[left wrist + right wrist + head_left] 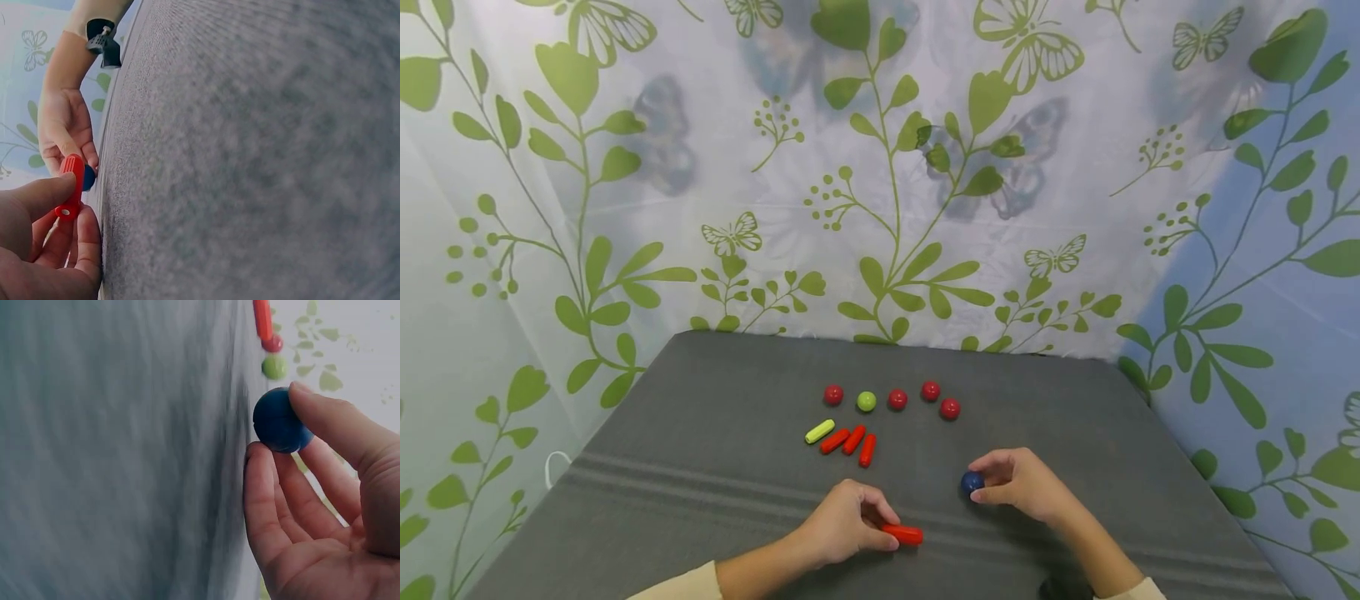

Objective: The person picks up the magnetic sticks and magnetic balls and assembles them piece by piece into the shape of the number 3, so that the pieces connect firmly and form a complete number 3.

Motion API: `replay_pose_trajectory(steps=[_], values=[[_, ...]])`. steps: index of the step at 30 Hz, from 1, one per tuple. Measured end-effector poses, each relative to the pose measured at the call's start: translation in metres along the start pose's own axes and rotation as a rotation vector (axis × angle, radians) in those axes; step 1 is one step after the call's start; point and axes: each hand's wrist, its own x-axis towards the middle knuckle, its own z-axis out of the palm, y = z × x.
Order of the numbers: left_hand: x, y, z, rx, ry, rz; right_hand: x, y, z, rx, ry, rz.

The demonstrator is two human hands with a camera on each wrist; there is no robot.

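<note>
My left hand (847,523) pinches a short red plastic stick (907,534) between thumb and fingers, low over the grey cloth. Ridges and a small pale spot at one end of the red stick (71,181) show in the left wrist view. To the right, my right hand (1028,485) holds a dark blue ball (972,482) by thumb and fingertips. Seen from the right wrist, the blue ball (279,420) sits between the thumb and the fingers, close to the cloth. The two hands are apart, with a stretch of grey cloth between them.
Further back on the grey-covered table (737,383) lie several red balls (897,399) and one green ball (867,402) in a loose row. Before them are a yellow-green stick (820,431) and three red sticks (853,439). A leaf-patterned curtain (760,183) surrounds the table.
</note>
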Motion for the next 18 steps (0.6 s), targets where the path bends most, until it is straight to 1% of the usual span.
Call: replay_pose_trajectory(steps=[9,14,18], values=[[0.002,0.000,0.000,-0.004,-0.007,-0.005,-0.015,-0.014,0.021,0.089,-0.039,0.024],[0.005,-0.001,0.001,0.002,-0.006,-0.019,-0.023,-0.019,0.028,0.107,-0.061,0.028],[0.006,-0.001,0.002,0.006,-0.007,-0.008,-0.027,-0.021,0.033,0.108,-0.079,0.031]])
